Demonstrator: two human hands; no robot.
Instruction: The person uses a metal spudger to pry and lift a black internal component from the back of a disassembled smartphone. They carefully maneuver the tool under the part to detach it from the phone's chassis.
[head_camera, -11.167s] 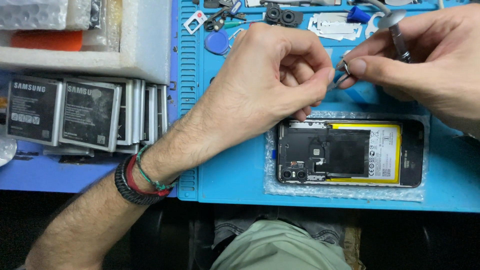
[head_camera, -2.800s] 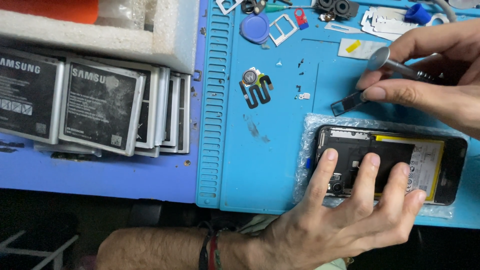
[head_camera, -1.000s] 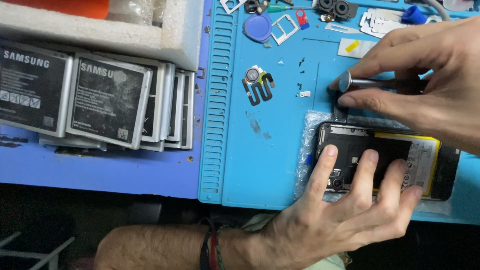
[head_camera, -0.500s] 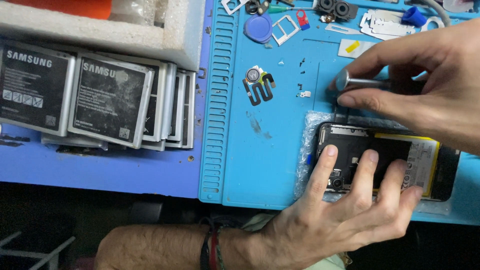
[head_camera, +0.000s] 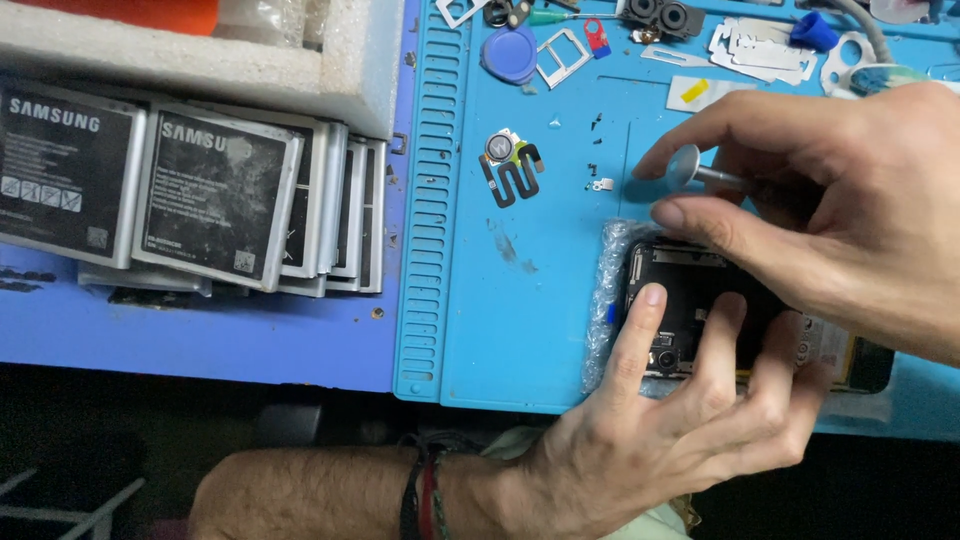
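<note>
Batteries (head_camera: 190, 200) stacked left; right hand (head_camera: 840, 230) pinches screwdriver (head_camera: 700, 172), left hand (head_camera: 680, 420) (fingers spread) pins phone (head_camera: 690, 290)

batteries (head_camera: 215, 205) | left of blue mat | dark rectangular labels, white print (stacked, overlapping)

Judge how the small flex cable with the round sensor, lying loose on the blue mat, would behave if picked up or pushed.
The flex cable looks thin and ribbon-like, so probably floppy and very light. Lying flat on the blue mat, it would likely slide, not roll. Its serpentine strip seems fragile.
</note>
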